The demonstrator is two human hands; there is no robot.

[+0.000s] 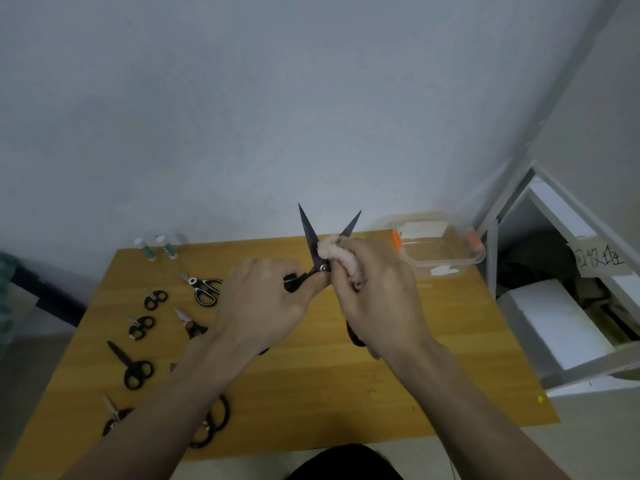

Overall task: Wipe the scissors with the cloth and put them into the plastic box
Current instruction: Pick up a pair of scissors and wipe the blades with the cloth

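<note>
Head view: the scissors [317,249] are held up above the desk [311,393] between the two hands, blades spread in a V with the tips pointing up and away from the person. The left hand [266,303] grips the dark handle, fingers curled round it, just left of the pivot. The right hand [377,296] is wrapped round the pale pink cloth [341,258], which is bunched against the right-hand blade close to the pivot and sits in the crotch of the V.

The wipe looks to be under way at the root of the blades. The long axis of that right blade runs up and to the right from the cloth, so the stroke that suits it is outward along the blade toward its tip, away from the left hand.

The plastic box [446,247] stands open at the desk's far right corner, beyond and to the right of the right hand, which is the nearer of the two to it. Other scissors [206,289] lie left of the left hand.
</note>
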